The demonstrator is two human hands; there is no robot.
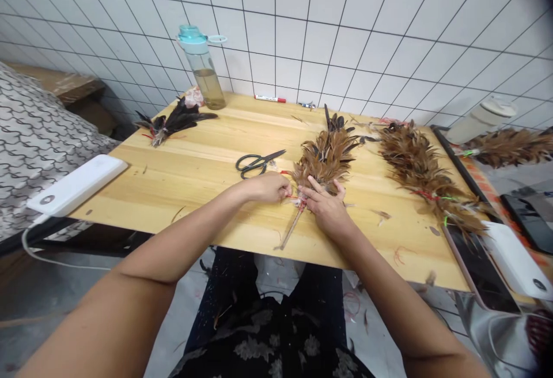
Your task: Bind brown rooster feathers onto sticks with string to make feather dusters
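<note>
A brown feather duster [325, 158] lies on the wooden table [203, 165], its thin stick [291, 229] pointing toward me. My left hand [268, 187] is closed in a pinch at the base of the feathers, where red thread shows. My right hand [327, 205] lies over the same base with fingers stretched and pressed onto the feathers. Black scissors [257, 163] rest just left of the duster, close to my left hand.
A long pile of brown feather dusters [421, 173] lies at the right. Dark feathers [173, 121], a teal-lidded bottle [202, 68] and a red marker [269, 98] sit at the back. White power banks [75, 184] [516, 260] and a phone [479, 271] lie at the table's sides.
</note>
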